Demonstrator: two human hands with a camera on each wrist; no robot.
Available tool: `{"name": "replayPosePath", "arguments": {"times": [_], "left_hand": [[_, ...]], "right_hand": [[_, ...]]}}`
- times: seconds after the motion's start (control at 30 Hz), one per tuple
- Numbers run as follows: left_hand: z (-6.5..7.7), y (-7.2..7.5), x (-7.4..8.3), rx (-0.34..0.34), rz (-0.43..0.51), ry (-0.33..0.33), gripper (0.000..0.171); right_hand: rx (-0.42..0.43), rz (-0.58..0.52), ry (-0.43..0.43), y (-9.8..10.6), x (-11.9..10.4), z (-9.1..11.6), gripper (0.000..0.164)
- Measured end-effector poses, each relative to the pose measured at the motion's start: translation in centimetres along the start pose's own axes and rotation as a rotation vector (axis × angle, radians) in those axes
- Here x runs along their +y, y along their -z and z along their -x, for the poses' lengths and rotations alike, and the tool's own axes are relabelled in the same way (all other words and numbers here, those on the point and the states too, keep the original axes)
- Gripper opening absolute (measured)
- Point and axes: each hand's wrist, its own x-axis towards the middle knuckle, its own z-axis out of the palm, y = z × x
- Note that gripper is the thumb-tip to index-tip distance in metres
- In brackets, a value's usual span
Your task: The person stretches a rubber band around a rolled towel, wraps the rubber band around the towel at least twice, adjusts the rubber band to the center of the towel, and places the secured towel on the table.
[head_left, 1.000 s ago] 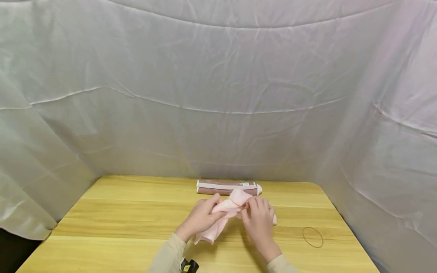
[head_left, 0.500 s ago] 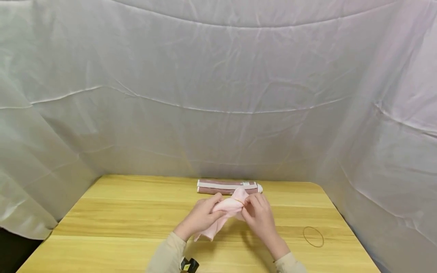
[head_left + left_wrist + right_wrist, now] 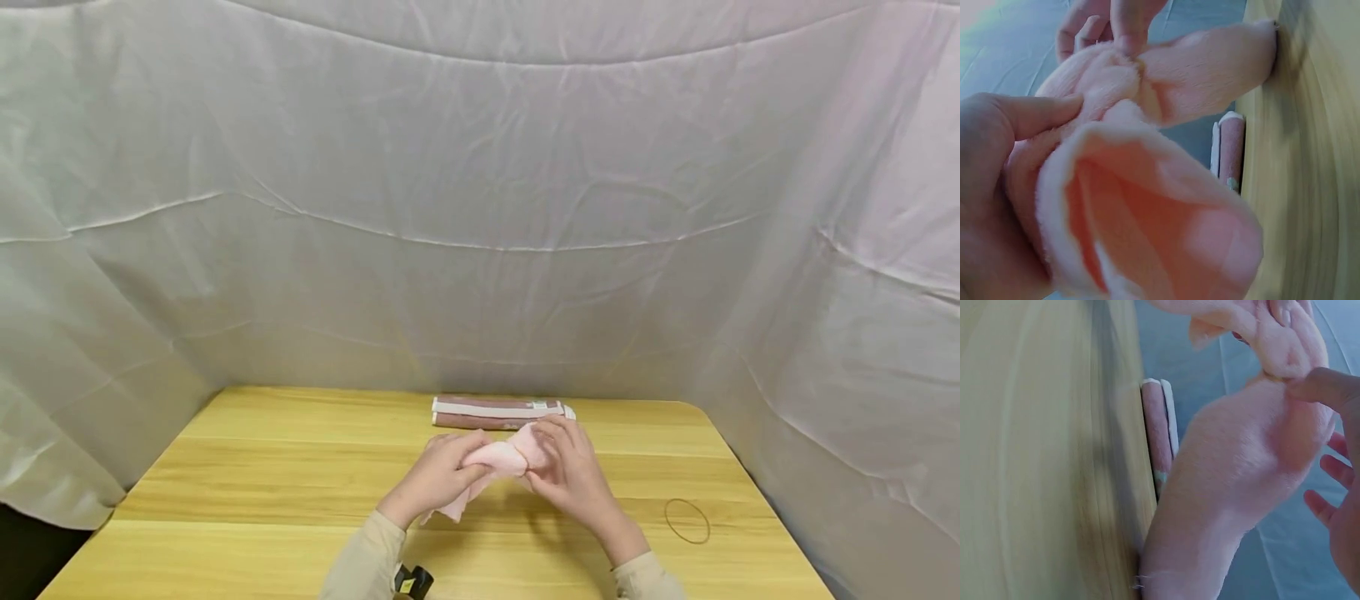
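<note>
A soft, fluffy pink cloth [image 3: 498, 457] is held up over the table, gathered at its middle by a thin yellowish band [image 3: 1274, 377]. My left hand [image 3: 435, 478] grips the bunched part, with the thumb laid along it in the left wrist view. At the gathered spot, my right hand [image 3: 576, 479] pinches the cloth [image 3: 1235, 456] beside the band between thumb and fingers. One loose end of the cloth [image 3: 1210, 69] hangs toward the table; nearer the left hand, another end flares into an open fold.
A mauve roll [image 3: 480, 422] with a white stripe and a small label lies at the table's back edge. Toward the right, a thin brown elastic loop [image 3: 687, 522] lies on the wooden table [image 3: 262, 492]. A black object [image 3: 420, 582] shows by the left sleeve. Grey curtains [image 3: 480, 208] surround the table.
The right hand has spread wider around the gathered part and turned slightly. The cloth's right end has shifted lower and toward the right palm; the left hand has kept its grip.
</note>
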Motion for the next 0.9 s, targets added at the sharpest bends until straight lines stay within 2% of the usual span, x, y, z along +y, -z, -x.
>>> {"name": "replayPosePath", "arguments": {"times": [0.07,0.13,0.23,0.3,0.43,0.6,0.7,0.83,0.9], "left_hand": [[0.1,0.1,-0.1,-0.025,0.011,0.001,0.017],[0.2,0.2,-0.3,-0.042,0.03,0.001,0.016],[0.4,0.4,-0.5,-0.05,0.045,0.003,0.017],[0.5,0.4,-0.6,-0.035,0.014,0.0,0.019],[0.5,-0.1,-0.6,0.045,-0.103,-0.037,0.026],[0.2,-1.3,-0.3,0.172,-0.286,-0.121,0.036],[0.1,-2.0,0.1,0.24,-0.388,-0.157,0.047],[0.0,-3.0,0.4,0.309,-0.503,-0.16,0.069],[-0.1,-3.4,0.2,0.367,-0.537,-0.166,0.07]], "right_hand": [[-0.039,-0.009,0.021,0.0,0.0,-0.1,0.078],[-0.081,-0.02,0.052,0.0,0.1,0.0,0.08],[-0.104,-0.024,0.109,-0.1,0.2,0.2,0.068],[-0.094,-0.03,0.124,-0.1,0.2,0.4,0.056],[-0.047,-0.04,0.073,-0.2,0.3,0.7,0.042],[0.032,-0.007,-0.015,-0.4,0.2,0.9,0.031],[0.097,0.024,-0.026,-0.6,0.1,0.8,0.028],[0.175,0.029,-0.014,-1.0,-0.5,0.5,0.029],[0.192,0.006,-0.012,-1.2,-0.9,0.4,0.029]]}}
